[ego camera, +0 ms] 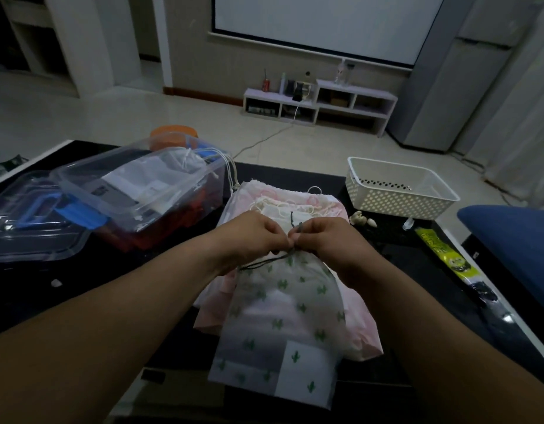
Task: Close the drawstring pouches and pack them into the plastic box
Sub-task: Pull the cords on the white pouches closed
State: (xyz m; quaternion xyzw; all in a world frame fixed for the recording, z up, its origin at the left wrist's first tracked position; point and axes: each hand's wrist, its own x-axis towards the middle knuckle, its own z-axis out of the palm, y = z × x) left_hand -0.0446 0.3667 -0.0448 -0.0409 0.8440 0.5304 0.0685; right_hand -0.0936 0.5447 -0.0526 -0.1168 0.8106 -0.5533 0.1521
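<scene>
A frosted pouch with green cactus prints [283, 319] lies on the black table in front of me, its gathered mouth pointing away. My left hand [255, 237] and my right hand [325, 240] meet at that mouth, each pinching the dark drawstring [264, 264]. Under the cactus pouch lies a pink pouch [359, 322] with white cords on top. To the left stands the clear plastic box [160, 191] with blue latches, holding several closed pouches whose cords hang over its rim.
The box's clear lid [29, 228] lies at the far left. A white perforated basket [399, 191] stands at the back right, with small shells [360, 220] beside it. A yellow-green packet [445, 255] lies along the table's right edge, near a blue cushion [515, 249].
</scene>
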